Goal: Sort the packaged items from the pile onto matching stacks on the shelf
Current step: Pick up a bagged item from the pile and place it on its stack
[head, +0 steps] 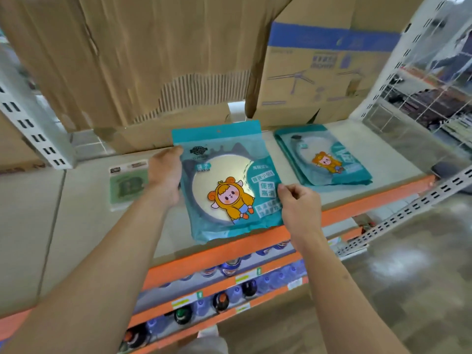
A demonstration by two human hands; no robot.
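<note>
Mirror pack [224, 180]: one, left hand [164, 175] gripping, right hand [300, 208] pinching; one teal stack [324, 157], one green pack [127, 183].

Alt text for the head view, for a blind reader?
The left hand and right hand hold a teal mirror packet over the shelf. A matching stack lies to its right, a green packet to its left.

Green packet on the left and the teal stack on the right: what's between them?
In the head view, the teal mirror packet, gripped by the left hand and pinched by the right hand, sits between them.
</note>
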